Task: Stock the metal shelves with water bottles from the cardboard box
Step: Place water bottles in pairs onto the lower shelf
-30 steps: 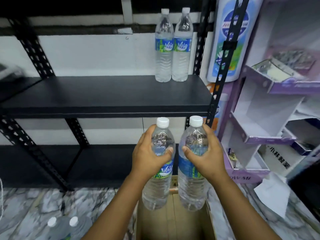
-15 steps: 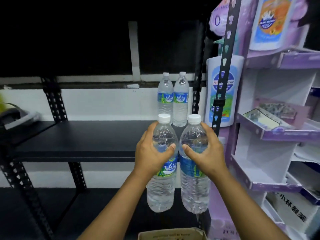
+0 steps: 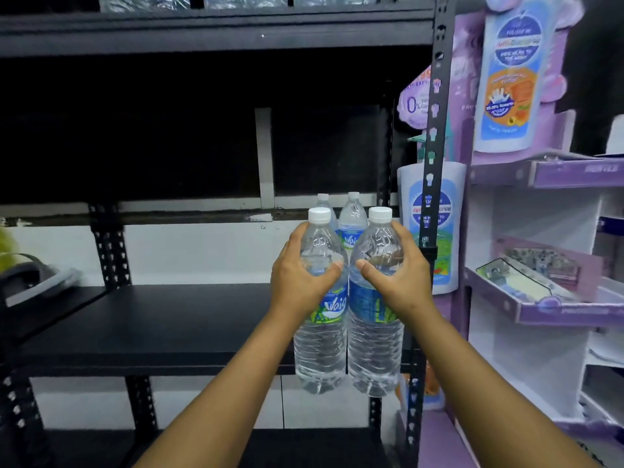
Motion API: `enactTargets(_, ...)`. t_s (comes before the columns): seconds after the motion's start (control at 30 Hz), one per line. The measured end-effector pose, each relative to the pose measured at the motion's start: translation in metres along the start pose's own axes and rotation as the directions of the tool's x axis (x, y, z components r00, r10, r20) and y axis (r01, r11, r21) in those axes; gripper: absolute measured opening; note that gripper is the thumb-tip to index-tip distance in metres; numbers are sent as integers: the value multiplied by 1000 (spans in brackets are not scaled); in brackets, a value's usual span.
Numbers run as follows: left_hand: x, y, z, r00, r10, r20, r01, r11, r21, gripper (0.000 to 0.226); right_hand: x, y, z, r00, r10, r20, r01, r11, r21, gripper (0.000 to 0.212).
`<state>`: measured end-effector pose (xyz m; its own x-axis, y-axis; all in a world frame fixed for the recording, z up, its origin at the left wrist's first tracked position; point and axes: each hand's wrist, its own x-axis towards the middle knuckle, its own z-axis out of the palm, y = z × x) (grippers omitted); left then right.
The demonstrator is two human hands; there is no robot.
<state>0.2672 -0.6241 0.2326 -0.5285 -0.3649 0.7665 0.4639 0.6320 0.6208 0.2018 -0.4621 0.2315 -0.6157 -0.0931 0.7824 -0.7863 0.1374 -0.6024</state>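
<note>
Clear ribbed plastic fills both of your grips: your left hand (image 3: pixel 302 282) is wrapped around the upper body of one clear plastic water bottle with a white cap and a green-and-blue label (image 3: pixel 320 332), thumb (image 3: pixel 332 270) curled across the front, and your right hand (image 3: pixel 396 278) clasps a second clear plastic white-capped water bottle (image 3: pixel 374 336) the same way. The two bottles stand upright and press side by side, their caps above your fingers and their bases hanging below your wrists, in the air in front of the shelf edge.

Just behind your knuckles, two more clear water bottles with white caps (image 3: pixel 351 217) stand upright and close together at the back right of the black metal shelf board (image 3: pixel 162 319). That board runs off to the left of your left hand and looks bare near the front. To the right of your right hand rises the black perforated metal upright (image 3: pixel 434 136) of the rack, and another perforated upright (image 3: pixel 109 244) stands well to the left, at the back.

Above your hands, a higher black shelf board (image 3: pixel 202 32) carries wrapped clear items you can only see the bottoms of. Beyond the right upright stands a purple cardboard display stand (image 3: pixel 553 173) with a large white printed bottle cut-out (image 3: pixel 516 72) at its top and a second white bottle shape (image 3: pixel 435 228) lower down. At the far left, a blurred grey object (image 3: pixel 33 278) sits on a neighbouring surface.
</note>
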Motion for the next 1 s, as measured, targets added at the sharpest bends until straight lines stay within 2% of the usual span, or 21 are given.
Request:
enactTargets(0.37, 23, -17, 25, 997, -45, -56, 53, 989, 138, 80, 31, 34, 19, 999, 33, 19, -33, 999, 7, 81)
enactTargets(0.63, 49, -38, 49, 996, -80, -36, 85, 978, 191, 82, 57, 64, 34, 1000, 9, -7, -9, 1000, 5, 73)
enactTargets(1.0, 72, -62, 62, 994, -100, -42, 107, 967, 231, 80, 72, 80, 44, 998, 41, 38, -43, 998, 49, 81)
